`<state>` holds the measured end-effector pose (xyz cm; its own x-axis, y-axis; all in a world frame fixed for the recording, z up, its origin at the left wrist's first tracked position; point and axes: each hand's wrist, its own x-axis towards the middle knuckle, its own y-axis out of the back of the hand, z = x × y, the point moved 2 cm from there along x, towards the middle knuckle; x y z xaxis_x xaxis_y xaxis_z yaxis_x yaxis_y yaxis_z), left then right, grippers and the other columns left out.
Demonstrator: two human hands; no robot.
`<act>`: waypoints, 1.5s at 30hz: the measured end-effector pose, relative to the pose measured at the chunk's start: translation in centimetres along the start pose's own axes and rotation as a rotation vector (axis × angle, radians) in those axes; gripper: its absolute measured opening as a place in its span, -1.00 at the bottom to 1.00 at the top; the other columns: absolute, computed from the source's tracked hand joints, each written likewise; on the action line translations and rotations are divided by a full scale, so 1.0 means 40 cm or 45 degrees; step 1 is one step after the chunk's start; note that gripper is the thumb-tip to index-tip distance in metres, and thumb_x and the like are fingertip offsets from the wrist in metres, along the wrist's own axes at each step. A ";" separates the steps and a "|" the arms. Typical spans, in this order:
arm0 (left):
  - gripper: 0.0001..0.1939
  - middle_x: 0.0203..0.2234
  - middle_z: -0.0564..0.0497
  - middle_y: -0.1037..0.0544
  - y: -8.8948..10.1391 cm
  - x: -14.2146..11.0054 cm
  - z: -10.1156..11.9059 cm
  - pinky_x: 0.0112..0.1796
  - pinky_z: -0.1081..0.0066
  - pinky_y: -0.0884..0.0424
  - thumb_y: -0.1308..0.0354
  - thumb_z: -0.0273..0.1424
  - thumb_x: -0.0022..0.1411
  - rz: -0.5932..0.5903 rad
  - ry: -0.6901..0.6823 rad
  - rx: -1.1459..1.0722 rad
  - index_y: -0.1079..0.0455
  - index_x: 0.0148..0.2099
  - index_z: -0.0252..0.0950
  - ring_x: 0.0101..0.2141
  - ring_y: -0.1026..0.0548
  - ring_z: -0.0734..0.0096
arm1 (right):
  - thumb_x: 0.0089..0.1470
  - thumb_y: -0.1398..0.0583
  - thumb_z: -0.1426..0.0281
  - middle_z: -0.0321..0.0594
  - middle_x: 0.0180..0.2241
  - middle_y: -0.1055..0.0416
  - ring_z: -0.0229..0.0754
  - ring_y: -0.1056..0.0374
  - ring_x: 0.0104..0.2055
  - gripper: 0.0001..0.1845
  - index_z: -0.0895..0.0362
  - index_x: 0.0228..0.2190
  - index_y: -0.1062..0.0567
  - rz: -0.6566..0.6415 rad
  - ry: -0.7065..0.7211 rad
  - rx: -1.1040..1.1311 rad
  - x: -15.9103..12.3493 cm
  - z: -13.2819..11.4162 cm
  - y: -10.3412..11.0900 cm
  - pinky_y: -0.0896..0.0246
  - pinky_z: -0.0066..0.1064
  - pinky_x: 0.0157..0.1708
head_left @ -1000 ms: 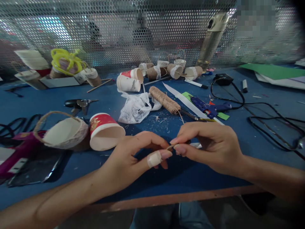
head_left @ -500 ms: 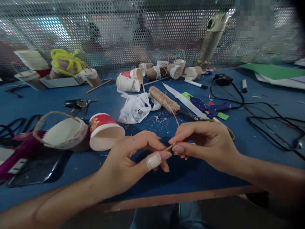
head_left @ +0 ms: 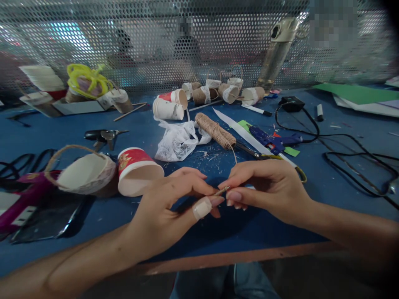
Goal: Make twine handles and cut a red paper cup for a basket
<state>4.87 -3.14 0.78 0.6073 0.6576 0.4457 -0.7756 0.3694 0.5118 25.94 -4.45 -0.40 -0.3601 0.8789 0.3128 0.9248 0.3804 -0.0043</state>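
My left hand, with a bandage round its thumb, pinches a short length of brown twine between thumb and forefinger. My right hand grips the same twine at its other end, fingertips almost meeting those of the left. From beyond the right hand a strand runs back to a roll of twine lying on the table. A red and white paper cup lies on its side near the left hand. Beside the cup is a small twine-handled basket trimmed with lace.
White lace lies behind my hands. Scissors and a blue glue gun with trailing cable are at right. A purple glue gun rests on the left. Several small baskets stand along the mesh panel, near a bottle.
Both hands stay in nearly the same place, fingers shifting slightly on the twine. The strand to the roll has swung a little.
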 end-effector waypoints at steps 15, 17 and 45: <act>-0.89 -0.41 0.19 -0.70 -0.001 0.016 -0.015 0.14 0.37 -0.42 -0.16 -0.49 0.47 -0.202 -0.039 -0.168 -0.49 -0.16 -0.24 -0.48 -0.59 0.57 | 0.17 -0.38 0.48 -0.25 -0.42 -0.60 -0.31 -0.48 -0.45 -0.91 0.13 -0.24 -0.69 0.003 0.257 -0.221 -0.004 -0.006 0.005 -0.39 -0.50 -0.46; -0.91 -0.42 0.20 -0.70 0.000 0.014 -0.022 0.11 0.37 -0.44 -0.19 -0.45 0.47 -0.189 0.029 -0.196 -0.49 -0.17 -0.22 -0.46 -0.60 0.55 | 0.17 -0.38 0.48 -0.25 -0.41 -0.61 -0.33 -0.49 -0.46 -0.92 0.13 -0.24 -0.69 0.006 0.224 -0.202 -0.003 -0.006 0.004 -0.39 -0.54 -0.49; -0.85 -0.43 0.22 -0.68 0.009 0.022 0.002 0.18 0.37 -0.38 -0.16 -0.47 0.47 -0.154 -0.188 0.114 -0.49 -0.21 -0.23 -0.41 -0.63 0.56 | 0.18 -0.36 0.54 -0.24 -0.39 -0.62 -0.31 -0.49 -0.38 -0.89 0.18 -0.22 -0.66 -0.006 0.429 -0.367 -0.004 -0.010 -0.001 -0.41 -0.48 -0.35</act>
<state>5.12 -2.47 1.40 0.7186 0.5063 0.4767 -0.6814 0.3755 0.6283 26.03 -4.72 -0.06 -0.3482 0.7166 0.6043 0.9370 0.2461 0.2481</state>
